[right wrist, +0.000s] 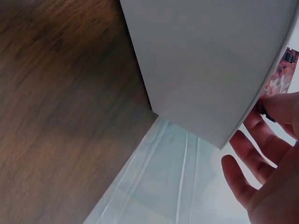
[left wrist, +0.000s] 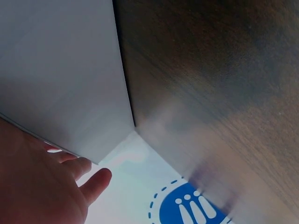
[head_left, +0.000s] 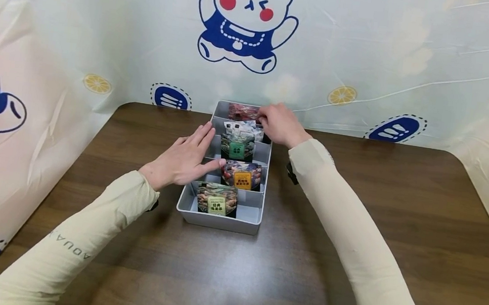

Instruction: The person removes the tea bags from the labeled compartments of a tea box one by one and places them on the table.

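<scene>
Two hands are at the grey divided box (head_left: 252, 227). We see the right hand (head_left: 281, 124) pinching the edge of the red-patterned packet (head_left: 242, 111) in the farthest compartment; the left hand (head_left: 176, 160) lies spread over the left rim, fingers straight. Only the right wrist view shows us the right hand's lower fingers (right wrist: 236, 179), parted. Only the head view gives us the white pouch (head_left: 246, 131), green-labelled packet (head_left: 237, 149), orange-labelled packet (head_left: 242, 178) and yellow-green-labelled packet (head_left: 217, 203), one per nearer compartment. Below is the wooden table (head_left: 302, 288).
</scene>
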The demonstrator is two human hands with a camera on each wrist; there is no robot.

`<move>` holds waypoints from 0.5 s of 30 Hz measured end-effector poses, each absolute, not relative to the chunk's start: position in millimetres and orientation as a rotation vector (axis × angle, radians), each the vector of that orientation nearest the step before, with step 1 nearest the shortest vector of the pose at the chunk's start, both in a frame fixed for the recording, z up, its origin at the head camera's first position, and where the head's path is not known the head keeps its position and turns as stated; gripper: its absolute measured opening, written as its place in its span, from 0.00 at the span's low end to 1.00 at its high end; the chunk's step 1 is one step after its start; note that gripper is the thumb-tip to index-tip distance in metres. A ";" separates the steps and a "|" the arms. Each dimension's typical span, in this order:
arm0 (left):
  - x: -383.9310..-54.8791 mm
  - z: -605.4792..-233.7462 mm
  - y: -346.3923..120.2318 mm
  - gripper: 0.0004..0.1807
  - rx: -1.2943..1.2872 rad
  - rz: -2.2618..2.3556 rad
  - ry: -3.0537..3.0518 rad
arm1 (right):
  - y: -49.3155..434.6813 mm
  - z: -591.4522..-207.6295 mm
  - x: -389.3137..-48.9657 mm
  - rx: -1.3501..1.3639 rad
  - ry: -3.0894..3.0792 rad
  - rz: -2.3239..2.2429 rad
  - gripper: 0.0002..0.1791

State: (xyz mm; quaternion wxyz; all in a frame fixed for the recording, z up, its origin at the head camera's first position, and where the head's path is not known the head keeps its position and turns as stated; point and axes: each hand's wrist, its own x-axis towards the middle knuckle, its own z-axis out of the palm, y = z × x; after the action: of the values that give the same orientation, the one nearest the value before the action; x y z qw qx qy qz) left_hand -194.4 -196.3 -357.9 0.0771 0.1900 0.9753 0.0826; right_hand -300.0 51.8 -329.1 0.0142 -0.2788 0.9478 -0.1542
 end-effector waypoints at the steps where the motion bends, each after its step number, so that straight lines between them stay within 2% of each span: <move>1: -194.6 -358.2 -196.2 0.53 0.569 0.249 2.922 | 52.1 -329.2 -299.8 -0.866 2.959 -0.488 0.14; 15: -195.5 -360.2 -195.6 0.53 0.565 0.247 2.922 | 62.1 -324.7 -298.2 -0.829 3.019 -0.629 0.14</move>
State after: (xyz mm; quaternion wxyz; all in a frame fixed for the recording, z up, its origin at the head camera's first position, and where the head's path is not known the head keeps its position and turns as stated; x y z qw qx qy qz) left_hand -195.5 -195.6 -360.2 0.0778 0.1885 0.9755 0.0825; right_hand -298.2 62.1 -324.7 -0.0258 -0.2594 0.9451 -0.1969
